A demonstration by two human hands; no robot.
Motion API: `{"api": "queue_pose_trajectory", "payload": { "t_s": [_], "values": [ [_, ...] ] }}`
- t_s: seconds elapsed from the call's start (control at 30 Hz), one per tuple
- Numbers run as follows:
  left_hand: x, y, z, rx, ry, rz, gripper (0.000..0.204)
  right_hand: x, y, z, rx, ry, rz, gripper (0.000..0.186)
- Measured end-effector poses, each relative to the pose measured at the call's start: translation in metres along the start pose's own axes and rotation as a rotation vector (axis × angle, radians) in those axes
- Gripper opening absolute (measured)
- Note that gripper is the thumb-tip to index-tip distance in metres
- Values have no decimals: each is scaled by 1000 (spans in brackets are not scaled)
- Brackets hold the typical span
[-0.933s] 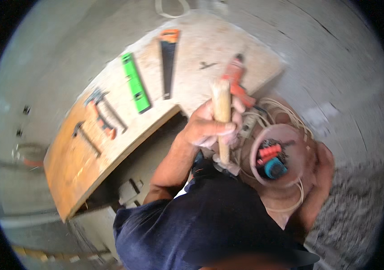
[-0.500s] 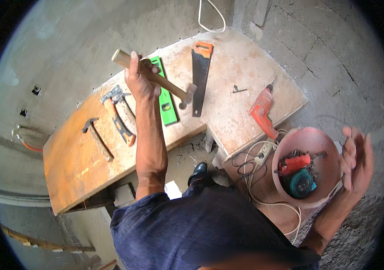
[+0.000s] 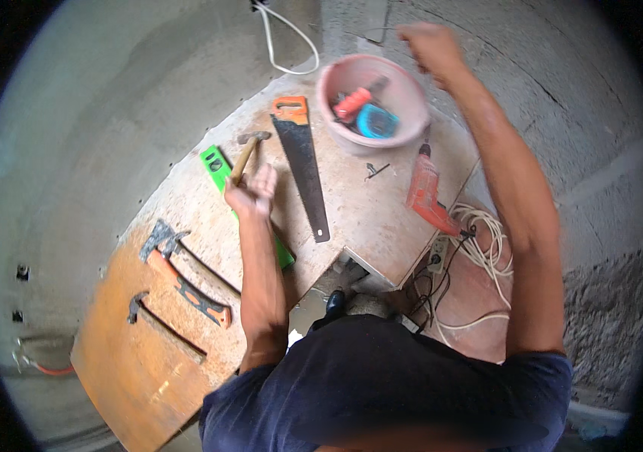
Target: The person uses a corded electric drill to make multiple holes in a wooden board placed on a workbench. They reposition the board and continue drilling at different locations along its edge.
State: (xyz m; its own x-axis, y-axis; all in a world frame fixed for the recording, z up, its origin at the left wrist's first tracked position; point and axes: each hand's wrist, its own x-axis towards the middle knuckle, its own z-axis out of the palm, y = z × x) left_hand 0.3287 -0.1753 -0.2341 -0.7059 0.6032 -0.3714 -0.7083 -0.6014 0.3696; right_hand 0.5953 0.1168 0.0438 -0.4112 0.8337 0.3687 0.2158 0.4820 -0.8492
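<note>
My left hand (image 3: 252,194) is open at the end of a hammer's handle, its fingers stretched and a little blurred. The hammer (image 3: 245,157) lies across the green spirit level (image 3: 216,162), its head pointing to the far side. On the far part of the bench stands a pink bucket (image 3: 412,124), holding a red tool and a round blue tape measure (image 3: 376,120). Beyond its far right rim, my right hand (image 3: 433,54) is raised with curled, blurred fingers. A thin line runs left from them; what they grip is unclear.
A handsaw (image 3: 302,166) lies mid-bench beside a chuck key (image 3: 376,170) and a red drill (image 3: 428,192). On the left are a hatchet (image 3: 186,282), a second hammer (image 3: 163,328) and another long-handled tool. Coiled cable (image 3: 487,237) hangs by the right edge.
The bucket has gone from beside the bench's right edge onto its far part, my right hand moving up with it. My left hand has lowered the hammer to the bench and loosened its fingers.
</note>
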Motion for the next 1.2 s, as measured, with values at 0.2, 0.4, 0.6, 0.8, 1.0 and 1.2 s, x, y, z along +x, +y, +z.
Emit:
{"api": "queue_pose_trajectory", "payload": {
  "t_s": [0.2, 0.4, 0.6, 0.8, 1.0, 1.2],
  "values": [
    [-75, 13, -45, 278, -36, -137, 55, 16, 33, 100, -512, -164, -321, 40],
    [-108, 37, -80, 308, -106, -1, 44, -46, 44, 91, -525, -356, -561, 45],
    [-106, 18, -67, 473, -175, -14, 46, -180, 119, -16, -657, -253, 109, 81],
    [-97, -32, -2, 782, -419, -77, 43, -288, 188, -31, -884, -277, 280, 106],
    [-130, -88, 43, 782, -832, -167, 37, -286, 188, -29, -891, -373, 431, 100],
    [-184, -128, 16, 957, -892, -306, 36, -277, 182, -33, -902, -340, 396, 68]
  ]
}}
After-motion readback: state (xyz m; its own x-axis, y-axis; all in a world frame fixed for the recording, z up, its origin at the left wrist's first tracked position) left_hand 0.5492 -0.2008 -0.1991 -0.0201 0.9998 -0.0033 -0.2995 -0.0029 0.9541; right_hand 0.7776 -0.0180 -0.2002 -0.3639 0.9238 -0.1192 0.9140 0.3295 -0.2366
